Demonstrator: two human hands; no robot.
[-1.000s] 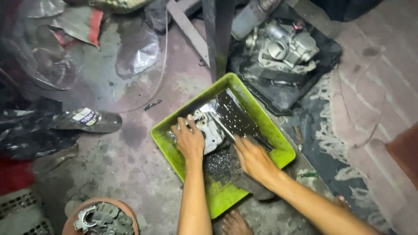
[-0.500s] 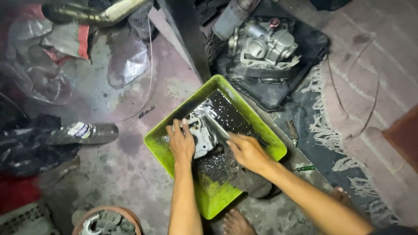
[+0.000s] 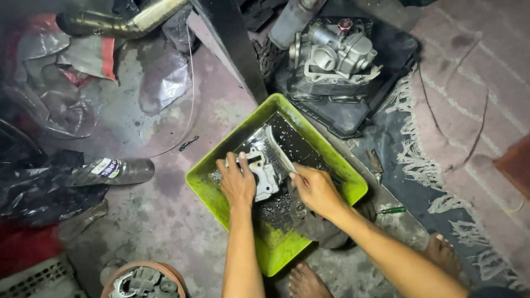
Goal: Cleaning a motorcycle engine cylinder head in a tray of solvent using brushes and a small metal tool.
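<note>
A lime green tray (image 3: 210, 185) holding dark oily liquid sits on the concrete floor. In it lies a silvery metal engine part (image 3: 266, 172). My left hand (image 3: 237, 182) presses down on this part and grips it. My right hand (image 3: 316, 190) holds a thin tool (image 3: 279, 153) whose tip rests on the part's far side. A dark greasy rag (image 3: 314, 226) hangs over the tray's near right rim, under my right wrist.
A grey engine cylinder head (image 3: 334, 58) rests on a black tray at the back. A plastic bottle (image 3: 113, 171) lies on the left. A round tub with metal parts (image 3: 141, 278) is near left. My bare feet (image 3: 306, 281) are below the tray; a fringed rug (image 3: 469, 138) is on the right.
The view has shifted slightly. Both hands stay on the metal part in the tray, the right hand working the thin tool along it.
</note>
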